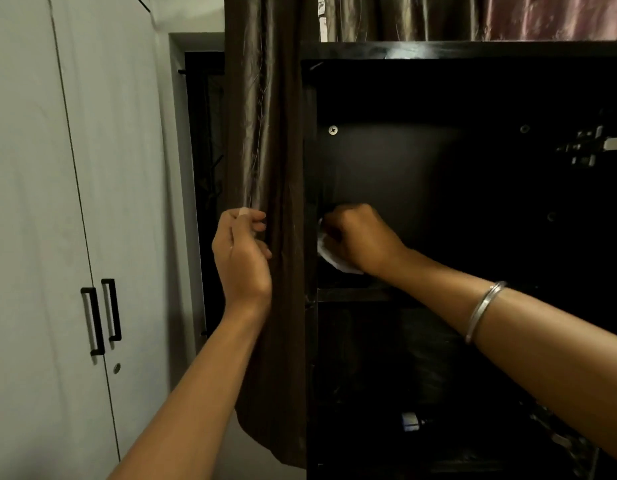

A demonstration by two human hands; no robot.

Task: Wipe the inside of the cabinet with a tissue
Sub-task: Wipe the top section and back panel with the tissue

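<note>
Nearest the camera, two bare forearms are reaching up and forward, the right one wearing a thin metal bangle [484, 308] above the wrist. The left hand [243, 252] is curling its fingers round a fold of the dark brown curtain [265, 140], pinching the cloth between thumb and fingertips and holding it just beside the cabinet's left edge. The curtain is hanging down past that hand, its hem ending low against the cabinet's side.

The right hand [357, 239] is reaching inside the black cabinet [473, 50], its grip closing round a white tissue [329, 258] and pressing it into the lower left corner of the upper compartment, where the left wall is meeting the shelf [352, 294]. Only a crumpled part of the tissue is showing, under and to the left of the knuckles.

Below that shelf, the lower compartment is lying in deep shadow; a small pale object [411, 421] is sitting near its floor, too dim to identify. Farther in, a screw [333, 130] is showing on the back panel, and a metal hinge [591, 147] is sitting on the right wall.

To the left, a white wardrobe [40, 202] is standing with two black handles [102, 317] side by side.
</note>
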